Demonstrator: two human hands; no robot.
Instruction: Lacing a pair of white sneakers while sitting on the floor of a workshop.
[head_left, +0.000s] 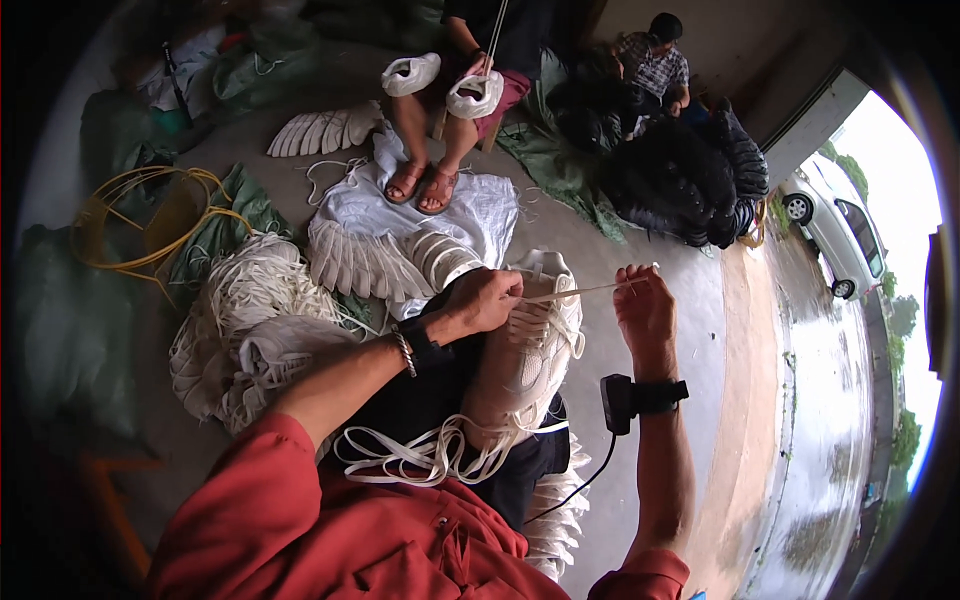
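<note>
Left grip [483, 300] is pinching a white lace [575, 293] at its fingertips, and the right grip [645, 310], at 3 o'clock from it, is holding another stretch in curled fingers, the lace running straight between them. Dark-clad, the lap is carrying loose lace loops [440, 462] at about 7 o'clock from a white shoe [540, 350]. That shoe is lying over the person's legs, passing beneath the stretched lace; its long axis is running roughly from 12 to 6 o'clock, the collar end pointing toward 12.

At 6 o'clock from the shoe, stacked white shoe parts [553, 520] are sitting beside the lap. Farther out, a heap of white laces and shoes [250, 285] is spreading at 9, and fanned white pieces [365, 262] are lying at 10. At 12, a seated co-worker [515, 60] is resting two white shoes on both knees. Another person [655, 75] is sitting at 1, and a pale car [835, 225] is standing outdoors at 2.
</note>
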